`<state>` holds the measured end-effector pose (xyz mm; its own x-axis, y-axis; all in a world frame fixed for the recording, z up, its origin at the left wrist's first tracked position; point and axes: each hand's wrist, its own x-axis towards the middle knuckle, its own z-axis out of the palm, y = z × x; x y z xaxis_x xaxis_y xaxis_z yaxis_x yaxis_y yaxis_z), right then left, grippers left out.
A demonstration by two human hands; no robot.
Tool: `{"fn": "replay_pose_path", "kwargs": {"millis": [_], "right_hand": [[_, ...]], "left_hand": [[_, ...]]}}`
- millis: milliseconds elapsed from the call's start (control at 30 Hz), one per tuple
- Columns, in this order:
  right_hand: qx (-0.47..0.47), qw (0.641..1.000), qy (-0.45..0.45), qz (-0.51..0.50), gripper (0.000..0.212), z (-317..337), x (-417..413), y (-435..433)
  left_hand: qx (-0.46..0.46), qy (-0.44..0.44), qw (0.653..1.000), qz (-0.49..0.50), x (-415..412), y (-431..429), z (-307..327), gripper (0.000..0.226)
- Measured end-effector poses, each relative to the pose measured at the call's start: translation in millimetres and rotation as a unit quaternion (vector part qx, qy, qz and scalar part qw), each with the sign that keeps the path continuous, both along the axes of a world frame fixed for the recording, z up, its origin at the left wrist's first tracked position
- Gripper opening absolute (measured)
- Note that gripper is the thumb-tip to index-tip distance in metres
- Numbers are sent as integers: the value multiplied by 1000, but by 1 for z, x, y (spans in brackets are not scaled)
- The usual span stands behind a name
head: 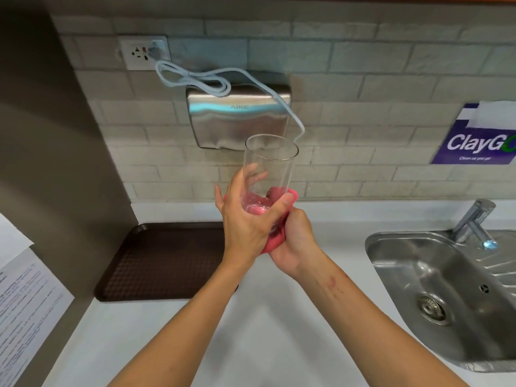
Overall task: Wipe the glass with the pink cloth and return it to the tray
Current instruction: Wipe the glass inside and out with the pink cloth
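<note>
A tall clear glass [270,160] is held upright in the air above the white counter, mouth up. My left hand [245,219] grips its lower part, fingers curled round it. My right hand [296,241] holds the pink cloth [275,243] bunched against the glass's base and right side; the cloth shows pink through the glass bottom. The dark brown tray [156,261] lies on the counter to the left, below my left forearm, with nothing visible on it.
A steel sink [446,291] with a tap [474,219] sits at the right. A steel hand dryer [237,115] with a white cable hangs on the tiled wall behind the glass. A brown side wall with a paper notice [25,297] stands at left.
</note>
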<state>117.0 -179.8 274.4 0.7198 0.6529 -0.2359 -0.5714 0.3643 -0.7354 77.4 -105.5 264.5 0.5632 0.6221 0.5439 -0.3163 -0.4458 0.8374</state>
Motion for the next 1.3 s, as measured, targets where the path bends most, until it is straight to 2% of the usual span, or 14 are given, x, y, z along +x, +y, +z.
{"fn": "replay_pose_path", "kwargs": {"millis": [67, 133, 200, 267, 333, 433, 567, 667, 800, 1000, 1067, 1133, 1200, 1300], "right_hand": [[-55, 998, -33, 2, 65, -3, -2, -6], [-102, 992, -73, -22, 48, -9, -8, -11], [-144, 973, -171, -61, 36, -13, -19, -13], [-185, 925, -315, -106, 32, -13, -30, -15], [-164, 882, -423, -131, 31, -11, -33, -14], [-104, 856, -486, -142, 35, 3, -19, -8], [-68, 803, -574, -143, 30, 13, -6, -6], [-76, 742, -651, -142, 36, -23, -18, -17], [-88, 725, -668, -140, 37, -29, -15, -21], [-83, 765, -615, -173, 37, 15, 7, -2], [-89, 748, -641, -146, 44, -4, -7, -7], [-89, 725, -672, -121, 49, -23, -22, -14], [-92, 709, -691, -112, 52, -23, -19, -16], [-112, 730, -660, -136, 53, 6, -4, -4]], "left_hand": [[6, -5, 1000, 10, 1, 4, 1, 69], [-14, -15, 1000, 21, 2, 10, 3, 71], [-54, -17, 998, 41, 2, 15, 6, 77], [-89, -12, 995, 50, 2, 18, 7, 80], [-121, -11, 992, 34, 0, 16, 6, 75], [-163, -10, 986, 12, -4, 7, 1, 68], [-224, 6, 974, -21, -4, 5, 8, 92], [-224, 12, 974, -17, -6, 17, 14, 89], [-207, 39, 977, -36, -9, 23, 12, 83], [-266, 16, 955, -133, -6, 8, 13, 80], [-305, -14, 947, -97, -6, 15, 18, 87], [-307, -21, 950, -52, -7, 24, 17, 74], [-324, -9, 943, -73, -9, 29, 15, 75], [-310, 24, 941, -136, -6, 26, 14, 62]]}}
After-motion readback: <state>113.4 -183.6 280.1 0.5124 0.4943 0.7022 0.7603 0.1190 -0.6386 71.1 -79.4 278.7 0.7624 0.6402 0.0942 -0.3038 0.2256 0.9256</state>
